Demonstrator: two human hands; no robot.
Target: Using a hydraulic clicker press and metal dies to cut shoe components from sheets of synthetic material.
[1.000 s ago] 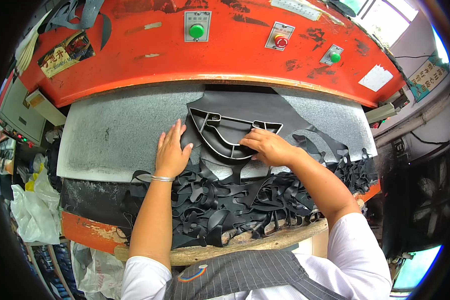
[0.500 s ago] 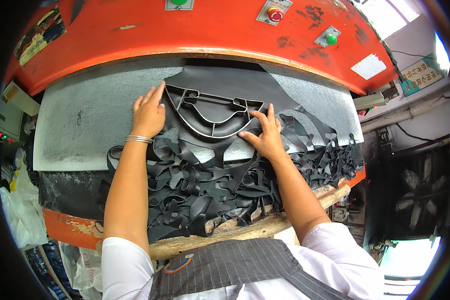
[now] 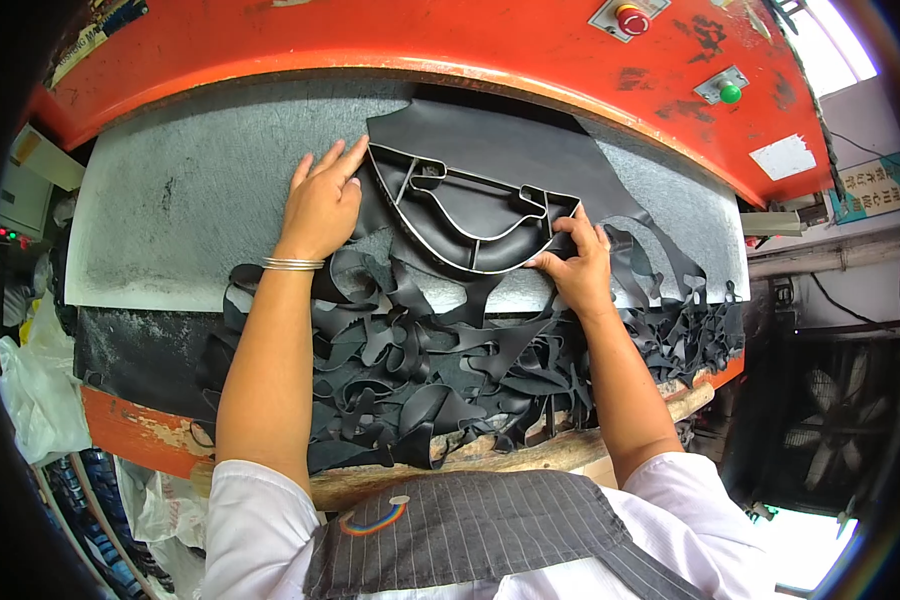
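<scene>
A curved metal cutting die [image 3: 475,240], shaped like a half-moon with inner braces, lies on a sheet of black leather [image 3: 500,140]. My left hand [image 3: 322,208] is at the die's left corner, its fingers stretched out and the index fingertip by the pointed end. My right hand [image 3: 582,265] grips the die's right end, with the thumb low on the curved edge and bent fingers at the upper corner. Under the leather is a pale grey cutting board [image 3: 170,200].
Tangled black leather offcuts [image 3: 440,375] cover the board's near side. Behind rises an orange machine beam [image 3: 370,40] with a red button [image 3: 633,20] and a green button [image 3: 730,93]. A wooden pole [image 3: 530,452] runs along the front. Plastic bags [image 3: 35,395] hang at the left.
The view has tilted and shifted, so the die and both hands appear farther right. My right fingers have bent in closer around the die's end. My left hand stays at its left corner.
</scene>
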